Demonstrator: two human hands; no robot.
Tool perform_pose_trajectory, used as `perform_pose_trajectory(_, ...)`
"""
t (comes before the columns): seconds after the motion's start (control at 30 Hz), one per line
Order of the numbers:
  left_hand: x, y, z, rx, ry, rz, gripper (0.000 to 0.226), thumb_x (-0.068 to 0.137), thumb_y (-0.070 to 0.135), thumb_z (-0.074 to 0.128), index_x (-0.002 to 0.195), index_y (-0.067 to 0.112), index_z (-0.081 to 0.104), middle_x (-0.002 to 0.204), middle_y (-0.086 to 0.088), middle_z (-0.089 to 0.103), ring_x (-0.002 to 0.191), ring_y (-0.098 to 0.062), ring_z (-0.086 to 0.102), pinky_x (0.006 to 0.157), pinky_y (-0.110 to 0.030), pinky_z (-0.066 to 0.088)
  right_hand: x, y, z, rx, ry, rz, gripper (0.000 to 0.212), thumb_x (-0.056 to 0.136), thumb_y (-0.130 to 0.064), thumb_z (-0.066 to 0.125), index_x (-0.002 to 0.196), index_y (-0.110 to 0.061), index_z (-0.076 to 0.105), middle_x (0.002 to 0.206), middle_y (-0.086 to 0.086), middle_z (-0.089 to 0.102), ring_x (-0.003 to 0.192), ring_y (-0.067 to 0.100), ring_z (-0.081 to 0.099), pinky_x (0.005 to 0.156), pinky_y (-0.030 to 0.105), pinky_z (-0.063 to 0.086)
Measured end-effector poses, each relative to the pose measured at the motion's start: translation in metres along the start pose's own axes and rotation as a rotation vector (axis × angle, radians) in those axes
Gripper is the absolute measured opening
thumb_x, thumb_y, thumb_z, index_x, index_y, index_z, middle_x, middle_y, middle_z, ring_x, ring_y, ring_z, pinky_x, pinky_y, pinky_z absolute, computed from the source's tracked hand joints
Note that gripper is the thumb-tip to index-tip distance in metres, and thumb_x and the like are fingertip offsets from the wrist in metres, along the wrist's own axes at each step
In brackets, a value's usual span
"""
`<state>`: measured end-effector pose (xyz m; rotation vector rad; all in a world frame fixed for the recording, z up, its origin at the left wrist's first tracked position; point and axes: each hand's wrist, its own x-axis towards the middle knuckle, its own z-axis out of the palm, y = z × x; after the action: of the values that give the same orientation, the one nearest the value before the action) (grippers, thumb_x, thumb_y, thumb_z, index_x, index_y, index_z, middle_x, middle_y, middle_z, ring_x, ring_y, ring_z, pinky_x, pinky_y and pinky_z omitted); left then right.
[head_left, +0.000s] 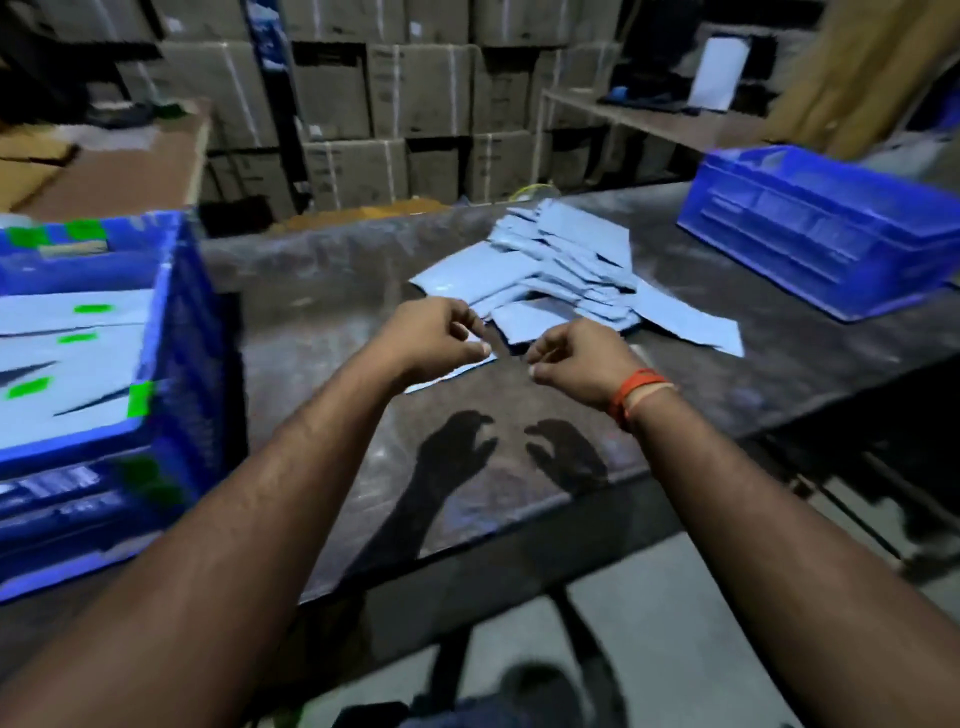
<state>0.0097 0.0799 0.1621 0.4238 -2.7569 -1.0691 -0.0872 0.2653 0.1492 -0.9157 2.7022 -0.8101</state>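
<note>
Dusty desk (311, 291) held blue pouches (566, 270); left hand (441, 338) and right hand (576, 358) curled above them, whether pinching anything unclear; lifting one pouch by its corner seemed best.

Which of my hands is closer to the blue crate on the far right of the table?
Right. The right hand is left of the blue crate and well apart from it; the left hand is farther left, beyond the right hand.

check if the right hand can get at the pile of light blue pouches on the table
Probably yes: the right hand hovers at the near edge of the pile of light blue pouches, nothing stands between them, and the blue crate sits well off to the right, clear of the path.
</note>
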Motion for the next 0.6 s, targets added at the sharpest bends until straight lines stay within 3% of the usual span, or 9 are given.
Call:
perform_pose_trajectory(0.17, 0.054, 0.047, 0.068, -0.006, -0.127, 0.061, 0.015, 0.083, 0.034, 0.080, 0.092, 0.024, 0.073, 0.093, 0.003, 0.076, 0.081, -0.013, 0.067, 0.076, -0.034, 0.056, -0.001, 0.079, -0.029, 0.026, 0.090, 0.084, 0.005, 0.081, -0.025, 0.077, 0.081, -0.026, 0.073, 0.081, -0.006, 0.073, 0.076, 0.005, 0.062, 0.072, 0.016, 0.038)
perform_pose_trajectory(0.5, 0.185, 0.098, 0.182, 0.025, -0.121, 0.162, 0.024, 0.086, 0.030, 0.075, 0.109, 0.025, 0.071, 0.113, 0.004, 0.070, 0.104, -0.013, 0.066, 0.089, -0.025, 0.048, 0.081, 0.205, -0.066, 0.065, 0.135, 0.161, 0.013, 0.081, -0.019, 0.073, 0.094, -0.023, 0.076, 0.088, -0.004, 0.073, 0.077, 0.011, 0.064, 0.078, 0.020, 0.047)
perform_pose_trajectory(0.6, 0.231, 0.109, 0.215, 0.052, -0.114, 0.191, 0.024, 0.084, 0.030, 0.074, 0.108, 0.028, 0.070, 0.102, 0.002, 0.072, 0.097, -0.016, 0.068, 0.087, -0.031, 0.051, 0.116, 0.247, -0.077, 0.037, 0.130, 0.202, 0.018, 0.081, -0.019, 0.073, 0.098, -0.023, 0.076, 0.099, -0.001, 0.074, 0.085, 0.016, 0.067, 0.084, 0.024, 0.049)
